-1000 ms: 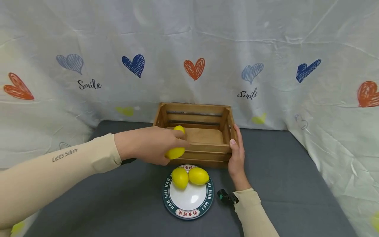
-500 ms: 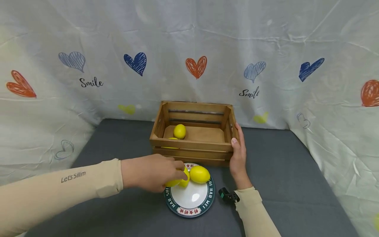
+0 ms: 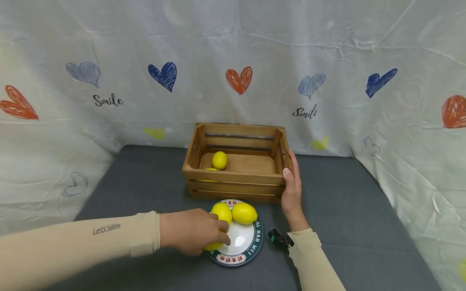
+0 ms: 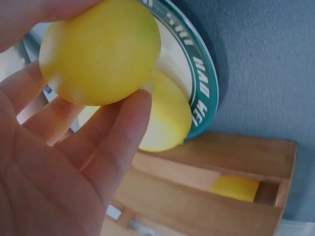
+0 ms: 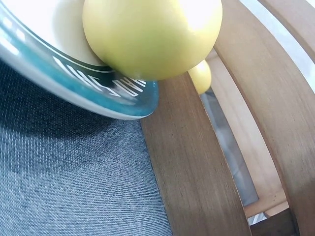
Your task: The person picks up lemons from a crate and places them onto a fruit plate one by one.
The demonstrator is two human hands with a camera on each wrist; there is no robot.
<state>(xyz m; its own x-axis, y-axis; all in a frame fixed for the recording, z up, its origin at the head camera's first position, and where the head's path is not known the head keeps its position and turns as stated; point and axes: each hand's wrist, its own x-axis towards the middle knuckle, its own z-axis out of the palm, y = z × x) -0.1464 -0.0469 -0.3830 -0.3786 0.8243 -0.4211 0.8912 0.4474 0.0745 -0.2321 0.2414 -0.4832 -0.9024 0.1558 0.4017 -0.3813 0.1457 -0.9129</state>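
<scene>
Left hand: The person's left hand [image 3: 194, 231] pinches a yellow lemon, the held lemon [image 4: 101, 51], between thumb and curled fingers.
Held lemon: It is at the left part of a round plate [image 3: 248, 239], partly covered by the fingers in the head view; whether it touches the plate cannot be told.
Right hand: At the other side, the right hand [image 3: 292, 198] rests against the right end of a slatted wooden crate [image 3: 233, 187], its thumb at the near corner and a straight finger along the outer wall; its remaining fingers are hidden.
Plate lemons: Two more fruits, the left plate lemon [image 3: 221, 211] and the right plate lemon [image 3: 244, 213], lie side by side toward the plate's far edge, just beyond the held one.
Plate: White in the center, it carries a dark green rim with white capital letters and red characters on pale panels.
Crate: The box stands upright just beyond the plate.
Crate lemons: Inside, toward the left, sit the rear crate lemon [image 3: 219, 160] and the front crate lemon [image 3: 209, 175], the latter mostly hidden behind the front slats.
Arms: Cream sleeves [image 3: 83, 246] cover both forearms, the left one printed with dark lettering; a black strap [image 3: 280, 238] shows at the right wrist.
Table: All stands on a dark gray tabletop [image 3: 356, 210].
Backdrop: Behind hangs a pale, creased curtain [image 3: 204, 48] printed with blue, red and yellow hearts and the word "Smile."
</scene>
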